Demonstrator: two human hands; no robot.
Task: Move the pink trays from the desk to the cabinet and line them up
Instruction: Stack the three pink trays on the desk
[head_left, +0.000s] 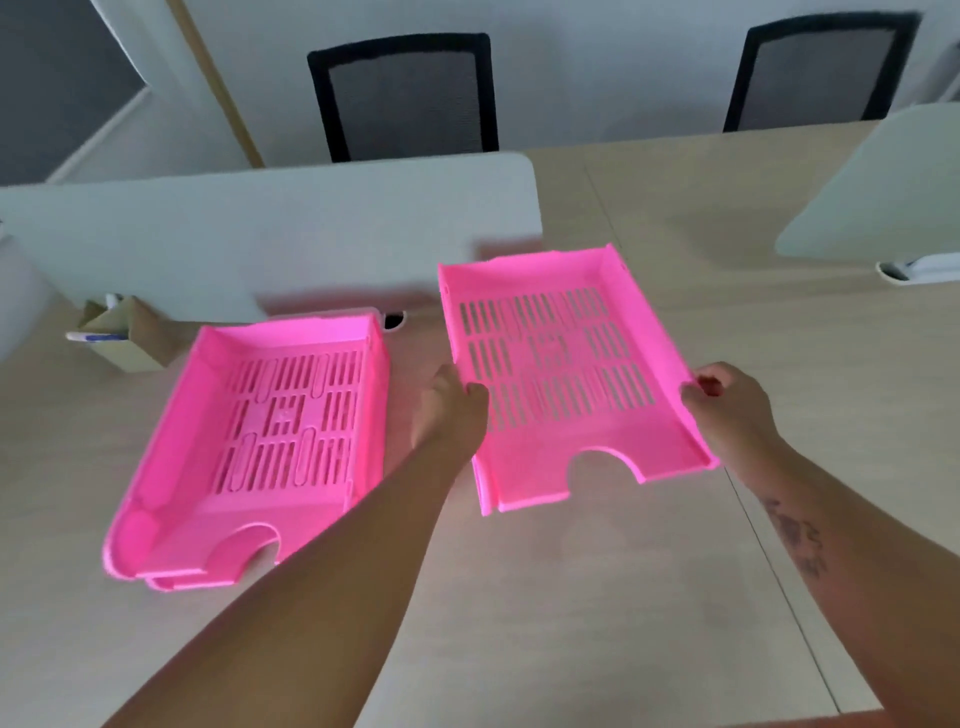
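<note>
A pink slotted tray (566, 374) is held above the wooden desk (571, 597), tilted slightly, its notched front edge toward me. My left hand (454, 410) grips its left side wall and my right hand (727, 405) grips its right side wall. To the left, a stack of pink trays (260, 447) rests on the desk; at least two are nested, with a lower rim showing at the front. The cabinet is out of view.
A white divider panel (260, 234) stands behind the stack, and another (883, 182) at the right. A cardboard pen holder (124, 332) sits at the left. Two black mesh chairs (410, 98) (821, 73) stand beyond the desk. A cable grommet (898, 270) is at far right.
</note>
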